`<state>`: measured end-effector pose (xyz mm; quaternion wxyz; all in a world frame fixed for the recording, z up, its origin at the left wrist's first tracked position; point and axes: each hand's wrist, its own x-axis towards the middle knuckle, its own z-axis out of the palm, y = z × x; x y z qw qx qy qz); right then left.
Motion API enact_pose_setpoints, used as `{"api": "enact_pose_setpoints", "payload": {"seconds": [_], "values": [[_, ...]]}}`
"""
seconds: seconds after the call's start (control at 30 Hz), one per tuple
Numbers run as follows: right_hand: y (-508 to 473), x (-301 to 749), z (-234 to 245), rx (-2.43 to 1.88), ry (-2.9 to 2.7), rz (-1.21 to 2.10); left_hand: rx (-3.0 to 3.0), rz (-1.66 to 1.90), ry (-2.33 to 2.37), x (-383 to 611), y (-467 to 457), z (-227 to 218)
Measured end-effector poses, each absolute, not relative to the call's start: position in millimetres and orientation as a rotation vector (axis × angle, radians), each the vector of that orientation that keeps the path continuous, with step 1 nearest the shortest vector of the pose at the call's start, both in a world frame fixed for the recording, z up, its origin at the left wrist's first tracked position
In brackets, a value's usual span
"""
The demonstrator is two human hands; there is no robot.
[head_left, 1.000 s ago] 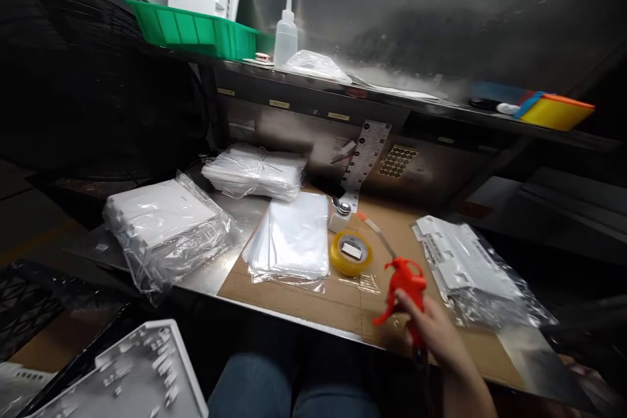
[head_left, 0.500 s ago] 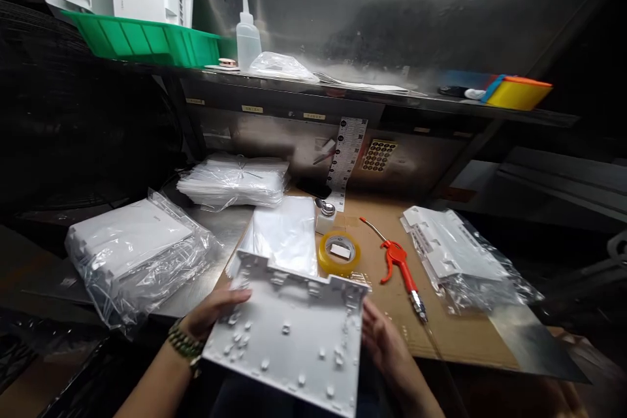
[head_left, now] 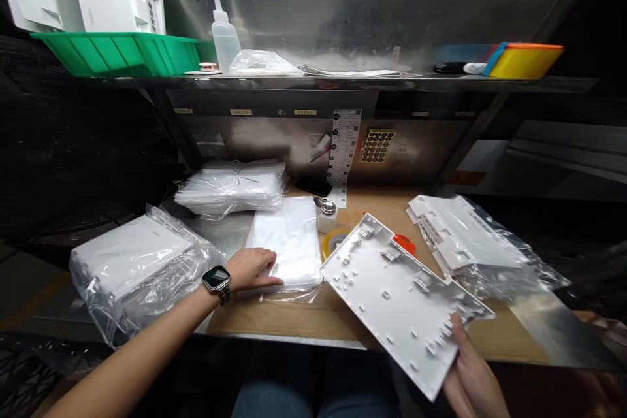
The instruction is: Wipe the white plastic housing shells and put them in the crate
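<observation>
My right hand (head_left: 473, 369) grips a white plastic cover (head_left: 392, 300) at its lower right corner. The cover is tilted, its inner side with small posts and clips turned up, and it hangs over the right part of the cardboard. My left hand (head_left: 253, 268) lies at the left edge of a pile of clear plastic bags (head_left: 289, 235), with thumb and fingers apart and nothing held. Behind the cover, a roll of yellow tape (head_left: 333, 241) and a red air blow gun (head_left: 405, 244) are partly hidden.
Bagged white covers lie at left (head_left: 132, 261) and right (head_left: 465, 235). A tied bundle of bags (head_left: 230, 186) and a small pump bottle (head_left: 327, 215) stand behind. The shelf above holds a green tray (head_left: 122, 55), a squeeze bottle (head_left: 225, 42) and a yellow box (head_left: 526, 62).
My left hand has let go of the white cover and moved up onto the plastic bags. The right hand has swung the cover rightward and turned it. The view has shifted slightly.
</observation>
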<state>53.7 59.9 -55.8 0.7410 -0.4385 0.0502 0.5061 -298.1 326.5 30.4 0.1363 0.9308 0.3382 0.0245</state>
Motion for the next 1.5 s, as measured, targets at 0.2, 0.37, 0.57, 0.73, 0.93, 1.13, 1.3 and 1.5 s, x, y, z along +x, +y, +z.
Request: {"api": "enact_pose_setpoints", "payload": {"seconds": [0.2, 0.37, 0.57, 0.73, 0.93, 1.13, 1.3, 1.5], "values": [[64, 53, -56, -0.994, 0.119, 1.125, 2.845, -0.009, 1.033, -329, 299, 30], [79, 27, -31, -0.938, 0.097, 1.127, 2.870, 0.027, 1.104, -329, 292, 20], [81, 13, -11, -0.858, 0.073, 1.118, 2.791, 0.116, 1.174, -323, 291, 22], [74, 13, -7, -0.838, 0.090, 1.121, 2.679, 0.180, 1.194, -322, 290, 19], [69, 17, -9, -0.902, 0.029, 1.094, 2.369, 0.458, 1.230, -322, 302, 25], [70, 21, -22, -0.962, 0.104, 1.095, 1.918, 0.449, 1.156, -316, 331, 39], [70, 30, -44, -0.947, 0.098, 1.220, 1.730, 0.439, 1.043, -313, 340, 47], [84, -17, -39, -0.954, -0.087, 1.443, 1.702, 0.515, 0.924, -295, 324, 41]]}}
